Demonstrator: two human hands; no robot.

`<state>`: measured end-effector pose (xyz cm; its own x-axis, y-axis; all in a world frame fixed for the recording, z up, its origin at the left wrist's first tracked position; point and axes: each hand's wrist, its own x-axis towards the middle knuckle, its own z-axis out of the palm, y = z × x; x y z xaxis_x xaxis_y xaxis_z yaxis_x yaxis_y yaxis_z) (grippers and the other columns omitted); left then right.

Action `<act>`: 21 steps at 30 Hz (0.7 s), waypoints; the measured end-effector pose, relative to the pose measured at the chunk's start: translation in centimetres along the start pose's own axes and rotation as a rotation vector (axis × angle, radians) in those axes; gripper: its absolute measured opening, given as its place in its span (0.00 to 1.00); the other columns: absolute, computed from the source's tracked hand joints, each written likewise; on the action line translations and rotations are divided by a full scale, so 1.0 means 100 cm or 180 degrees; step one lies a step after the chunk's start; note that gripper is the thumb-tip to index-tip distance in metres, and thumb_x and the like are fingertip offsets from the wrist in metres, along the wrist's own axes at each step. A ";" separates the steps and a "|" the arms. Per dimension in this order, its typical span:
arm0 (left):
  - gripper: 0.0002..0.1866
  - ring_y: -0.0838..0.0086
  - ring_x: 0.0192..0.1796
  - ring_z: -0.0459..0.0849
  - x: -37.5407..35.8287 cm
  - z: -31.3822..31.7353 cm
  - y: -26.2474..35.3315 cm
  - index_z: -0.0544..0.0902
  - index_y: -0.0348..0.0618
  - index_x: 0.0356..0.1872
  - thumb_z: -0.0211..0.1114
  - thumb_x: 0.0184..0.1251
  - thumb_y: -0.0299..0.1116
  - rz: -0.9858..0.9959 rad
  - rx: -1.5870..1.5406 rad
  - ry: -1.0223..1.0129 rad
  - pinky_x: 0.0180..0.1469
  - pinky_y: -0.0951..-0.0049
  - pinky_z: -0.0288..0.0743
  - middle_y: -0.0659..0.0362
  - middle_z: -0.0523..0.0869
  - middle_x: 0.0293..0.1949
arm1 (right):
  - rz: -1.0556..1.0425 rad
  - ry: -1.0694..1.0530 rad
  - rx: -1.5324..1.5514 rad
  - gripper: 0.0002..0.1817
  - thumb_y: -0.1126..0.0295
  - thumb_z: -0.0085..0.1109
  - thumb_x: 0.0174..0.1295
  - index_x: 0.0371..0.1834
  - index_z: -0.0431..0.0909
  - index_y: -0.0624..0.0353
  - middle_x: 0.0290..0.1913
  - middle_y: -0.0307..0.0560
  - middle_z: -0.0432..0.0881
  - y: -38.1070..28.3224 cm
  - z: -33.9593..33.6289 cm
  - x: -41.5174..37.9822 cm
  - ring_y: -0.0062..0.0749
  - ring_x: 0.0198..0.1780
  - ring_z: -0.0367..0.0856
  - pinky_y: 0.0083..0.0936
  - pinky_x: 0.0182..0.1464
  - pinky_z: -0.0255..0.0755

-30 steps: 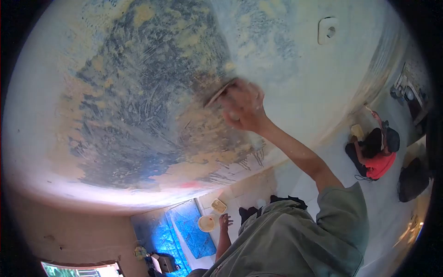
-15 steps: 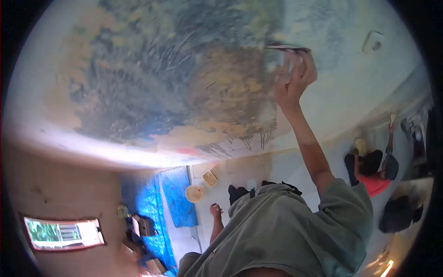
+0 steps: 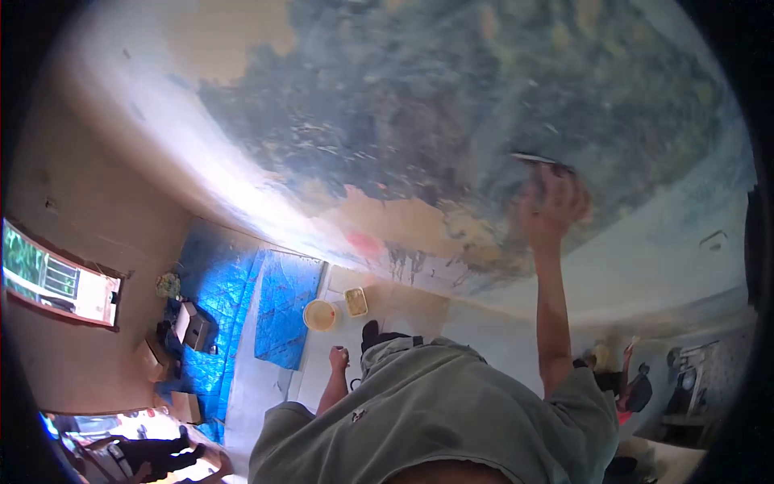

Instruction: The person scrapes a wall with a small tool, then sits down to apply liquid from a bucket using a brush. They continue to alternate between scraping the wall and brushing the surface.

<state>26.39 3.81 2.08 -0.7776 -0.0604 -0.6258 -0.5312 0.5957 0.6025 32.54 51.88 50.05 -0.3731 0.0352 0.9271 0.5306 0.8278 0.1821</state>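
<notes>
My right hand point(image 3: 558, 198) is raised against a painted wall point(image 3: 387, 105), its fingers closed round a thin flat scraper point(image 3: 534, 157). The scraper shows edge-on, and the hand is slightly blurred. Dark green-blue and ochre paint covers the wall around it, with bare pale patches lower down. My left hand point(image 3: 339, 357) hangs low at my side, fingers curled; whether anything is in them I cannot make out. Near it on the floor stand a round pale bucket point(image 3: 320, 315) and a rectangular tub point(image 3: 355, 302) with yellowish contents.
Blue tarpaulin point(image 3: 289, 310) covers floor at left, with cardboard boxes point(image 3: 192, 326) on it. A window point(image 3: 60, 274) is in the left wall. One person point(image 3: 637, 391) crouches by the wall at right; another person point(image 3: 137, 460) is at lower left. A wall socket point(image 3: 713, 240) is at right.
My view has turned to the right. My right hand with the scraper has moved from the pale-edged border onto the darker painted area. My left hand stays low at my side.
</notes>
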 end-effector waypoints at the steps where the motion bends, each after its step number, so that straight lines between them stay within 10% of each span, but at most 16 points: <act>1: 0.19 0.64 0.23 0.83 0.017 -0.011 0.005 0.77 0.32 0.45 0.55 0.51 0.31 0.0076 0.0050 -0.0051 0.21 0.65 0.80 0.46 0.82 0.28 | 0.0371 0.0265 0.0025 0.19 0.62 0.50 0.64 0.57 0.72 0.51 0.58 0.48 0.68 0.004 0.004 0.011 0.44 0.60 0.63 0.44 0.60 0.51; 5: 0.18 0.59 0.25 0.84 0.075 -0.034 0.048 0.79 0.32 0.42 0.55 0.51 0.32 0.0428 0.0205 -0.0028 0.25 0.63 0.80 0.43 0.83 0.28 | 0.1892 0.1077 0.0404 0.21 0.59 0.51 0.64 0.59 0.70 0.51 0.59 0.49 0.66 -0.013 0.004 0.063 0.44 0.62 0.62 0.47 0.60 0.51; 11: 0.16 0.57 0.26 0.85 0.134 -0.065 0.092 0.83 0.35 0.37 0.53 0.51 0.33 0.0583 0.0822 -0.0580 0.29 0.61 0.80 0.43 0.84 0.27 | -0.0048 0.0064 -0.0718 0.25 0.56 0.50 0.65 0.62 0.68 0.56 0.61 0.52 0.68 -0.096 0.001 0.095 0.49 0.61 0.66 0.46 0.61 0.54; 17: 0.15 0.61 0.21 0.83 0.167 -0.063 0.139 0.81 0.34 0.34 0.55 0.54 0.37 0.0935 0.0715 -0.1065 0.24 0.64 0.77 0.47 0.83 0.22 | 0.1140 0.0979 -0.0387 0.27 0.58 0.56 0.60 0.62 0.69 0.55 0.61 0.55 0.69 -0.050 0.009 0.111 0.51 0.62 0.66 0.48 0.61 0.58; 21: 0.15 0.61 0.21 0.82 0.165 -0.055 0.140 0.81 0.34 0.34 0.55 0.53 0.36 0.0939 0.0542 -0.1072 0.24 0.63 0.77 0.47 0.82 0.22 | 0.0008 -0.0205 -0.0433 0.25 0.57 0.51 0.64 0.60 0.68 0.61 0.64 0.56 0.64 -0.121 0.009 0.087 0.50 0.62 0.64 0.50 0.62 0.55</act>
<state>4.27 6.77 2.85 -0.7198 0.3771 -0.5828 -0.2196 0.6728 0.7065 22.19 42.61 55.62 -0.4175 0.0766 0.9054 0.6281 0.7444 0.2266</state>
